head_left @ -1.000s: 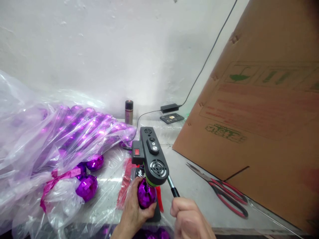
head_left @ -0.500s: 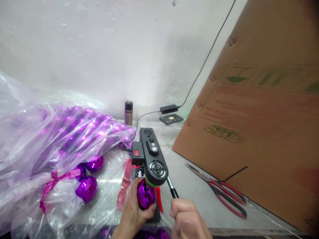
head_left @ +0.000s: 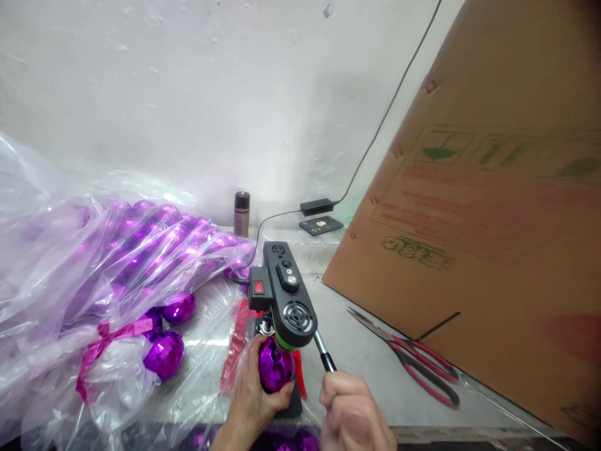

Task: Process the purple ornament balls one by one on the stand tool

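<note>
The shiny purple ball [head_left: 277,374] sits near centre at the near end of a black machine [head_left: 288,288], pinched by the left hand [head_left: 248,401]; the right hand [head_left: 352,407] is closed around a lever [head_left: 325,357], left of red-handled shears [head_left: 398,346].

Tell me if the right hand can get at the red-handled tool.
Probably yes: nothing visible lies between the right hand and the red-handled tool, though that hand would first need to release the lever.

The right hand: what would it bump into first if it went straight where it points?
Beyond the handle it grips, the right hand would probably meet the black machine first, up and to the left in the picture, though depth is hard to judge.
</note>
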Demonstrator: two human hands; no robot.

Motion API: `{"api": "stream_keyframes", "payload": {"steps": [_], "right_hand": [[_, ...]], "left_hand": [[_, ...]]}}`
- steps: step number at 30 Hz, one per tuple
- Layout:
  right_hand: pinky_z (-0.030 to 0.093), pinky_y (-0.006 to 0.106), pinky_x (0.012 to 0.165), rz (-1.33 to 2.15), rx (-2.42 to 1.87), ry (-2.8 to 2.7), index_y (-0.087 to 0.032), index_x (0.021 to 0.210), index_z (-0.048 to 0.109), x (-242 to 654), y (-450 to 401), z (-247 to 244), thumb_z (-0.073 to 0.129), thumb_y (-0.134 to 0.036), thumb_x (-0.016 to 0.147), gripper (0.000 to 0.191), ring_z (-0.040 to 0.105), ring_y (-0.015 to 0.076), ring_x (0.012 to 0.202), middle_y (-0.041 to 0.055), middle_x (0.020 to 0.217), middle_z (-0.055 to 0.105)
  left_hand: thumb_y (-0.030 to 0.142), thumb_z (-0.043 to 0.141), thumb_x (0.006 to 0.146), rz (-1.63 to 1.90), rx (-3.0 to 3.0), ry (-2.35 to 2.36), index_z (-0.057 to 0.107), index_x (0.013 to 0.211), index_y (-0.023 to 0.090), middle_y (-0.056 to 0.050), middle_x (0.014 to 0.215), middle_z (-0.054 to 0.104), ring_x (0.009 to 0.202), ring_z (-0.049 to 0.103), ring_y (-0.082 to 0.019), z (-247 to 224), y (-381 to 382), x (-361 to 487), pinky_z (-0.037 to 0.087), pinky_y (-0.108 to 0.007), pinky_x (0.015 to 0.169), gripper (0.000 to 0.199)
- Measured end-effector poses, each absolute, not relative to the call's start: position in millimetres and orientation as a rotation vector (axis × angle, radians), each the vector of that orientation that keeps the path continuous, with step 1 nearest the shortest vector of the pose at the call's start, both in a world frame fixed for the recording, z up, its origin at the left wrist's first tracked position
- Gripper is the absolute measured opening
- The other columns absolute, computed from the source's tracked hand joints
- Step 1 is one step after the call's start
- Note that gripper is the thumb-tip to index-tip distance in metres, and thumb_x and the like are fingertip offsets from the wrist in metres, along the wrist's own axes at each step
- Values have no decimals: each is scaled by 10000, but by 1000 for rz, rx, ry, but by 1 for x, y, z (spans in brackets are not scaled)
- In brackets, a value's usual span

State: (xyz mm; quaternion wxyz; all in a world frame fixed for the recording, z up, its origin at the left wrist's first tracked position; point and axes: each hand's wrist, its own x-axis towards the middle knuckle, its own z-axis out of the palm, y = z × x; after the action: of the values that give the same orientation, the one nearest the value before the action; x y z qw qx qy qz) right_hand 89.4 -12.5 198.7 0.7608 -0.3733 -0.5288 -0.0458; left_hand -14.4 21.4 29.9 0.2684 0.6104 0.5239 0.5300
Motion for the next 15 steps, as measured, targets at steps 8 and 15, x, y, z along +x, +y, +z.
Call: {"api": "stream_keyframes", "payload": {"steps": [8,15], "right_hand": [[372,240,570,-146,-789,-1142,-219,709,496,92,-8,189,571,-177,1203,502,502,88,562,-53,673,479],[341,259,552,-144,-865,-1144,-232,716,432,83,-14,177,501,-174,1221,513,492,85,543,-38,701,543]], "left_hand": [[367,859,713,1449,1595,1418,699,1448,187,-211,1399,868,1308,860,-460,31,23,-12,709,-684,1163,774],[383,852,732,1446,1572,1403,697,1469,192,-209,1441,861,1352,847,-448,31,24,-12,704,-652,1195,777]]}}
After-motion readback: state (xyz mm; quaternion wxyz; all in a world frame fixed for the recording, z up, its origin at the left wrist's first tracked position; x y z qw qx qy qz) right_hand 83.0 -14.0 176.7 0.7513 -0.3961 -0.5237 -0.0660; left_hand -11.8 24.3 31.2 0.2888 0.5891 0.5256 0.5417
